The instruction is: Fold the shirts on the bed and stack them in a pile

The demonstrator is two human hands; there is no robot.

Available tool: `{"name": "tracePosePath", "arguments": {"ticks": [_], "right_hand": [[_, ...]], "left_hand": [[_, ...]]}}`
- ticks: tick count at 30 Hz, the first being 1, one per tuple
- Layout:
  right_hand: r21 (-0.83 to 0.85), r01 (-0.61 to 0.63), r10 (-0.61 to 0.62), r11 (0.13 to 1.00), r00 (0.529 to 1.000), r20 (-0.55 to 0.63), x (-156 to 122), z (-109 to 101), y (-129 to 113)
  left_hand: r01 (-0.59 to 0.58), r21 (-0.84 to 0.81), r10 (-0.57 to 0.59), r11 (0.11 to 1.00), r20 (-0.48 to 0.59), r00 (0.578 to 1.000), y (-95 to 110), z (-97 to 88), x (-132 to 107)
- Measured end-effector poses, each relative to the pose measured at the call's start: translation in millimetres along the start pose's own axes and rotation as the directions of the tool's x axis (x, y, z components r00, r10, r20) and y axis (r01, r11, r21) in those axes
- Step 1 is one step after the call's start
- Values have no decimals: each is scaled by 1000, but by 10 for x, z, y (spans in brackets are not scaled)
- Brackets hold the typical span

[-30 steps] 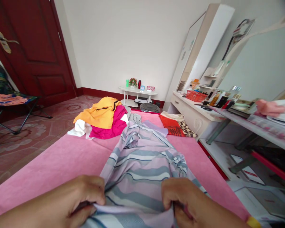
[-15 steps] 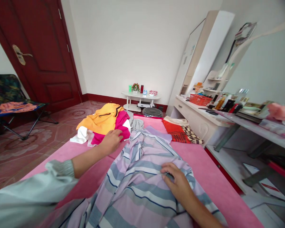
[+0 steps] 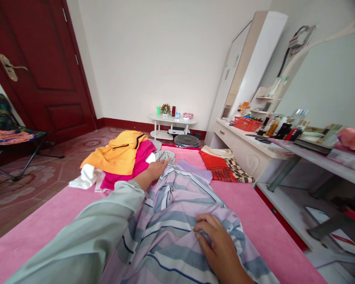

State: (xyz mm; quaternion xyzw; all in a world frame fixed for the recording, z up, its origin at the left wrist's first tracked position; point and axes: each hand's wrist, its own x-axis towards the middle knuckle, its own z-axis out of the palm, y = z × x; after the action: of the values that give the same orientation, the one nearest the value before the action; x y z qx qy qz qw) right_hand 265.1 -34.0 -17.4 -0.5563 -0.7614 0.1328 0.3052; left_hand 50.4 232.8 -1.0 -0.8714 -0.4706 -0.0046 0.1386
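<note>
A lilac, grey and white striped garment [image 3: 171,221] lies lengthwise on the pink bed [image 3: 47,221]. My left hand [image 3: 155,169], in a pale green sleeve, reaches far forward and rests on the garment's far end, beside the pile of orange, magenta and white clothes [image 3: 118,161]. Its fingers lie stretched along the cloth. My right hand [image 3: 217,244] lies flat on the near part of the striped garment, fingers spread and pressing the fabric down.
Folded red and checked clothes [image 3: 225,165] lie at the bed's far right. A white dresser [image 3: 245,142] with bottles and a red basket stands on the right, a low white table [image 3: 171,120] by the far wall, a folding chair [image 3: 6,138] and a dark red door [image 3: 38,67] on the left.
Both hands let go of the garment's near edge. The left arm stretched out to the far end, sliding right from the magenta clothes onto the stripes; the right hand settled flat on the cloth.
</note>
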Motion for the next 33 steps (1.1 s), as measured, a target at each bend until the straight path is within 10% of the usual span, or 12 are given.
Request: {"name": "tracePosePath", "arguments": {"ticks": [14,19,27,33], "right_hand": [[22,37,-36,999,999,-35,-21,9,25],[-105,-7,-20,994,967,-254,-39,-71,123],[-218,-396,330,892,901,-283,-18,-378,392],[127,-505,519,854,844,-134,1,-482,600]], "left_hand": [[-96,78,92,992,51,994,-514,-223,-1022],[-31,-120,23,992,-72,997,-210,-415,-1408],[-77,-527,-61,846,-239,969,486,-356,-1642],[122,-894,-307,432,-18,952,132,-220,-1515]]}}
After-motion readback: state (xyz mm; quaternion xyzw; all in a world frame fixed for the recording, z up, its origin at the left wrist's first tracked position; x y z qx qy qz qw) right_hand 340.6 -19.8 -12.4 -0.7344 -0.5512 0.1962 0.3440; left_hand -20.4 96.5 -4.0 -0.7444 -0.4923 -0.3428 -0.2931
